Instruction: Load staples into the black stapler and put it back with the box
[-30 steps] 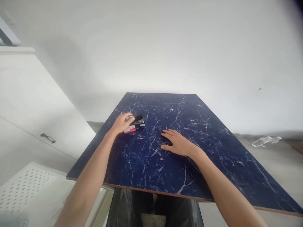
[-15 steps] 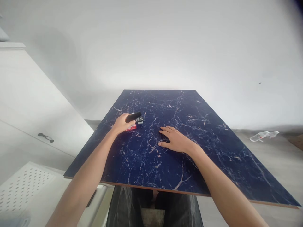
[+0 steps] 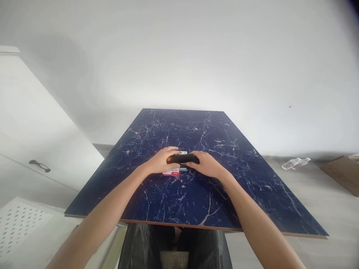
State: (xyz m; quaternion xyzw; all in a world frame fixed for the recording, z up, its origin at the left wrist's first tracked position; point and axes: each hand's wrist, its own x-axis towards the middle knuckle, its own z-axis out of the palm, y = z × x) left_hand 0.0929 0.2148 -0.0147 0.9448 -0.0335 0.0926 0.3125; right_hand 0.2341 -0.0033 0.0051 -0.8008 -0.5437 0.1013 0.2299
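Note:
A black stapler [image 3: 183, 158] with an orange patch at its left end lies crosswise over the middle of the table. My left hand [image 3: 160, 160] is closed around that left end, thumb on the near side. At the other end, my right hand [image 3: 206, 163] grips it between thumb and fingers. Beneath the stapler, a small red and white box [image 3: 171, 172] shows at the near side by my left thumb. A whitish printed piece peeks out on the far side; whether it belongs to the box I cannot tell.
The dark blue marbled table [image 3: 179, 127] stands against a white wall. To the left is a white cabinet [image 3: 42, 123] with a dark handle. A clear plastic bottle [image 3: 295, 163] and a cardboard box [image 3: 343, 173] are on the floor at right.
My left hand has brought the stapler and the red and white box rightward to the table's middle. My right hand, open before, has closed on the stapler's right end. The view has shifted slightly.

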